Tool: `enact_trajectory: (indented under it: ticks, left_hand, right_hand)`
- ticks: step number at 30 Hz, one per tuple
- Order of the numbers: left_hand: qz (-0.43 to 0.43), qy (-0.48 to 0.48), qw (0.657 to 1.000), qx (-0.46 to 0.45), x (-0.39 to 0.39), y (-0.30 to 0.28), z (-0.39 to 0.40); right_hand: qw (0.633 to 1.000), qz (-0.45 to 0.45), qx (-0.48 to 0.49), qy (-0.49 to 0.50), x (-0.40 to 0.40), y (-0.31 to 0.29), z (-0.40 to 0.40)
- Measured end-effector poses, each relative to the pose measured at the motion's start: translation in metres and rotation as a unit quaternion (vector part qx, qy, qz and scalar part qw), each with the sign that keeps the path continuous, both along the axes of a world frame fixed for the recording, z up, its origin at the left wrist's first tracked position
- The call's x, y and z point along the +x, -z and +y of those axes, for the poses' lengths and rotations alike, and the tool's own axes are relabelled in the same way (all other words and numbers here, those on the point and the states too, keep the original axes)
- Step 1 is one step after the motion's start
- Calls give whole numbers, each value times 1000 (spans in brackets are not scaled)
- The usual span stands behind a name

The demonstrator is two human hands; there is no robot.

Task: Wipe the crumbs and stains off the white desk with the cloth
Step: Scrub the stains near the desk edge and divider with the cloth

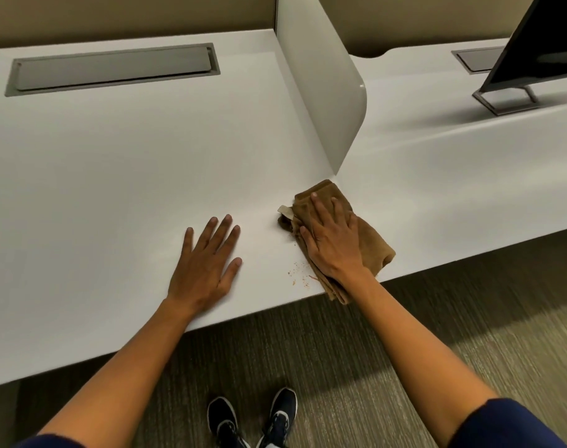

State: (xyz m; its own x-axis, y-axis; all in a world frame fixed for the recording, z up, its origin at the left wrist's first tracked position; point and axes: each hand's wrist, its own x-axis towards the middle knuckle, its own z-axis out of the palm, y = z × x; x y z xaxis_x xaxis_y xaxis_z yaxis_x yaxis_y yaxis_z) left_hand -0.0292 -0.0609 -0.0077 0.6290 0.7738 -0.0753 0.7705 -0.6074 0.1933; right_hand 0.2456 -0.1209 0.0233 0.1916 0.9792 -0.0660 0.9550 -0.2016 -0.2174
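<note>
White counter (114, 176) runs across an office cubicle, split by an upright divider (320, 82), with grey carpet (372, 334) below and a pair of dark sneakers (253, 418) at the bottom edge. A person's right hand (332, 240) lies flat, fingers spread, pressing on a folded brown cloth (372, 240) at the counter's near edge, just in front of the divider's foot. The cloth's long axis runs diagonally, from its far end by the divider toward the near edge, where a corner hangs slightly over. A pale tag (285, 211) sticks out on its left side. Brown crumbs (299, 274) are scattered just left of the cloth, close to the edge. The left hand (207, 263) rests palm down and open on the bare counter, well apart from the cloth, holding nothing. A grey cable hatch (114, 69) sits at the back; a dark monitor (540, 43) stands beyond the divider.
</note>
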Motion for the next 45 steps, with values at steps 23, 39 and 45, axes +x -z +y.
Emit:
enact_trajectory:
  ticks: [23, 39, 45]
  left_hand:
    - [-32, -6, 999, -18, -1, -6, 0]
    - [-23, -4, 1000, -19, -1, -6, 0]
    - [-24, -3, 999, -22, -1, -8, 0]
  right_hand:
    - [983, -50, -5, -178, -43, 1, -65]
    - [997, -2, 54, 57, -16, 3, -14]
    - [993, -21, 74, 87, 15, 2, 29]
